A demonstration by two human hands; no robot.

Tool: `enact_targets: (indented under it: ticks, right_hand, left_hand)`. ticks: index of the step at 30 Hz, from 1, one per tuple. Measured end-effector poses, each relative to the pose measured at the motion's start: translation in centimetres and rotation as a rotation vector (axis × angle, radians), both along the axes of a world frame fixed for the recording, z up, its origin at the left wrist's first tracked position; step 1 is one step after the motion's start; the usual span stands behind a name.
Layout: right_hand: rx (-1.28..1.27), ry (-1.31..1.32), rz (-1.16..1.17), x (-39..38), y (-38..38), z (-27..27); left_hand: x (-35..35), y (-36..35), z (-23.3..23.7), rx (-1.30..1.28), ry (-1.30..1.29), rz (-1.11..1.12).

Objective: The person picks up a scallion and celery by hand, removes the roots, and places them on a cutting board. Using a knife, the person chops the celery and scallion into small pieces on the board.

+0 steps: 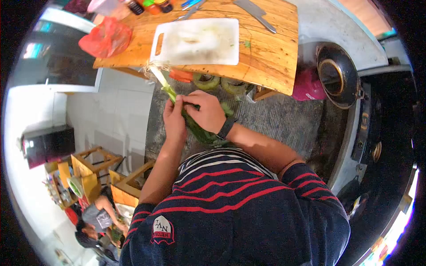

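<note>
Head view, and from where I stand a long scallion [165,84] is held out in front of the wooden table [270,48], its wiry roots near the corner of the smooth white board [228,49], its slim pale stalk darkening into limp green leaves. Both hands are closed on it: the left hand [174,122] pinches the green part under its thumb, while the right hand [206,111], fingers curled, grips just beside it. Both forearms reach forward from the striped shirt [253,204], angled inward, with a black band [226,127] around the right wrist.
</note>
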State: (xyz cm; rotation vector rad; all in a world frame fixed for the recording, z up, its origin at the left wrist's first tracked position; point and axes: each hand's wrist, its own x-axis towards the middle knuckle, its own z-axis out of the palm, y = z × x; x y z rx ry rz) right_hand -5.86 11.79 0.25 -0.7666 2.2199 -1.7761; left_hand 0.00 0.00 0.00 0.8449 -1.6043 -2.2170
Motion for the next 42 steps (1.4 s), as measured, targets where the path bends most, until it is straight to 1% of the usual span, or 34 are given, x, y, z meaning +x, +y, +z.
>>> enact_targets:
  ticks: [2,3,5,7,9,10,11,12,13,14,15,16,17,18,19,20,21,22,24,25,26,27,28,29,31,32,33,34,35,36,38,39,41,42]
  right_hand:
    - [-0.096,0.268,-0.028,0.4,-1.3,0.2]
    - [0.001,0.281,-0.030,-4.7,2.6,-0.8]
    - [-0.086,-0.078,-0.106,-7.5,2.6,-0.1]
    - [-0.012,-0.097,-0.362,-12.0,3.5,-2.7]
    - [0.278,0.160,-0.569,-17.1,6.1,-5.6]
    - [0.411,0.234,-0.652,-19.4,7.2,-8.2]
    - [0.547,0.314,-0.731,-21.6,8.1,-10.1]
    - [0.566,0.315,-0.736,-23.1,8.6,-10.3]
    - [0.679,0.195,-0.698,-24.2,8.6,-10.3]
    - [0.787,0.072,-0.658,-25.1,8.4,-10.5]
    - [0.801,0.075,-0.663,-25.9,8.0,-10.7]
    - [0.872,0.098,-0.622,-26.5,7.8,-11.0]
    - [0.941,0.119,-0.577,-27.0,7.6,-11.4]
    - [0.957,0.115,-0.573,-27.5,7.6,-11.7]
    - [0.918,0.071,-0.627,-27.9,7.8,-11.8]
    - [0.879,0.024,-0.678,-28.2,8.1,-12.0]
    - [0.890,0.017,-0.672,-28.2,8.4,-12.0]
    - [0.774,0.036,-0.737,-28.3,8.5,-11.9]
    - [0.570,0.022,-0.815,-29.1,9.1,-12.6]
    - [0.571,0.023,-0.804,-29.6,8.8,-12.2]
    - [0.588,0.018,-0.815,-30.4,8.8,-11.6]
    - [0.606,0.011,-0.822,-31.2,8.8,-11.1]
    - [0.757,-0.022,-0.816,-31.9,8.8,-10.6]
    - [0.755,-0.020,-0.790,-32.4,8.6,-10.4]
    - [0.612,0.216,-0.798,-33.2,7.9,-10.0]
    - [0.576,0.286,-0.757,-33.2,7.8,-9.9]
    - [0.565,0.280,-0.750,-33.0,7.4,-9.7]
    - [0.482,0.280,-0.731,-32.8,6.8,-9.4]
    - [0.399,0.274,-0.709,-32.1,6.1,-9.3]
    - [0.391,0.267,-0.699,-31.1,5.4,-9.3]
    - [0.339,0.154,-0.578,-29.7,3.8,-9.0]
    - [0.327,0.160,-0.565,-29.1,3.2,-9.1]
    - [0.272,0.151,-0.422,-28.0,2.0,-9.6]
    - [0.261,0.151,-0.412,-28.0,1.3,-9.3]
  left_hand:
    - [-0.1,-2.3,1.6,-0.008,0.002,-0.054]
    - [-5.3,0.5,-0.5,0.087,0.016,-0.070]
    - [-7.6,-3.3,1.4,-0.060,-0.111,-0.216]
    - [-10.4,-6.9,4.1,-0.223,-0.158,-0.298]
    - [-13.3,-10.3,6.7,-0.394,-0.155,-0.427]
    - [-15.0,-12.4,7.5,-0.382,-0.150,-0.447]
    - [-16.9,-14.6,8.1,-0.520,-0.133,-0.573]
    - [-18.6,-16.2,8.8,-0.657,-0.117,-0.693]
    - [-20.0,-16.8,9.8,-0.642,-0.116,-0.701]
    - [-21.7,-17.3,10.8,-0.763,-0.168,-0.749]
    - [-23.6,-17.6,11.6,-0.885,-0.213,-0.792]
    - [-25.2,-17.8,11.8,-0.901,-0.233,-0.825]
    - [-26.8,-18.3,10.6,-0.882,-0.233,-0.831]
    - [-28.5,-18.9,8.8,-1.020,-0.192,-0.897]
    - [-30.1,-19.2,7.1,-1.158,-0.150,-0.960]
    - [-31.4,-19.1,5.3,-1.143,-0.155,-0.967]
    - [-32.6,-18.6,3.7,-1.210,-0.225,-1.013]
    - [-33.5,-18.0,2.2,-1.281,-0.296,-1.052]
    - [-34.5,-16.8,-0.9,-1.288,-0.304,-1.090]
    - [-34.8,-16.3,-2.2,-1.307,-0.305,-1.123]
    - [-35.1,-15.9,-3.3,-1.303,-0.312,-1.109]
    - [-35.2,-15.4,-3.9,-1.293,-0.314,-1.108]
    - [-34.9,-14.9,-4.6,-1.278,-0.324,-1.111]
    - [-34.3,-14.6,-5.0,-1.271,-0.345,-1.095]
    - [-33.4,-14.1,-4.2,-1.278,-0.356,-1.042]
    - [-33.0,-14.2,-5.0,-1.287,-0.372,-1.034]
    - [-32.4,-14.2,-6.8,-1.308,-0.316,-0.930]
    - [-32.1,-14.0,-7.1,-1.327,-0.257,-0.825]
    - [-31.8,-14.0,-7.4,-1.332,-0.272,-0.821]
    - [-31.5,-13.9,-7.1,-1.290,-0.305,-0.808]
    - [-31.3,-13.8,-6.4,-1.259,-0.341,-0.771]
    - [-31.2,-13.9,-6.3,-1.257,-0.345,-0.753]
    - [-30.9,-14.1,-6.2,-1.261,-0.358,-0.721]
    - [-30.7,-14.2,-6.3,-1.280,-0.350,-0.700]
